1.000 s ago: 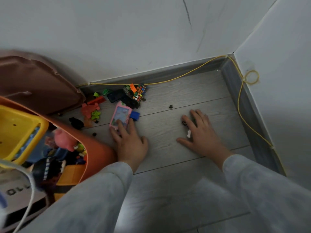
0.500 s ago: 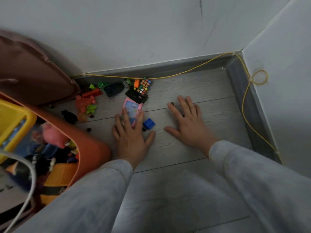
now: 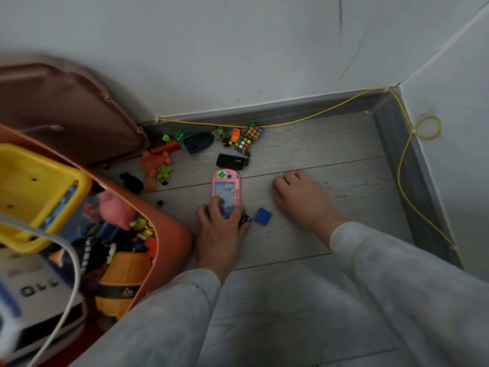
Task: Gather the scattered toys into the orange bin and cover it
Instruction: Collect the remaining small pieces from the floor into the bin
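**Just beside the orange bin point(image 3: 172, 234), the left hand point(image 3: 219, 231) closes on the pink game point(image 3: 226, 185)**

Right of the bin's rim, the pink handheld game lies flat on the floor. The left hand's grip is now curled round its near end, with one fingertip on the screen. Half a second ago that hand lay spread and flat over the toy, so the grasp is only just made. I judge the game is the next piece to go in.

Further right of the bin, the right hand point(image 3: 301, 201) was also spread flat then. Its fingers are now curled down onto the boards, and whether that grip pinches a small piece is hidden.

A blue block point(image 3: 262, 216) sits between the two hands, just beside the left one. Beyond the game, away from the bin, lie a black toy point(image 3: 230, 161), two puzzle cubes point(image 3: 243, 143) and a dark boat-shaped toy point(image 3: 198, 143). A red figure point(image 3: 153, 161) and a green flower piece point(image 3: 164, 171) sit closer to the bin's far side. Most of the gathering remains.

A brown lid point(image 3: 66, 115), probably the cover, leans on the wall behind the bin.

The rim stands close to the left wrist, so the carry is short. A yellow tray point(image 3: 34, 192) and a pink pig point(image 3: 116, 207) already crowd the bin. The yellow cable point(image 3: 317, 119) runs along the baseboard just behind the cubes and could snag a reaching finger.
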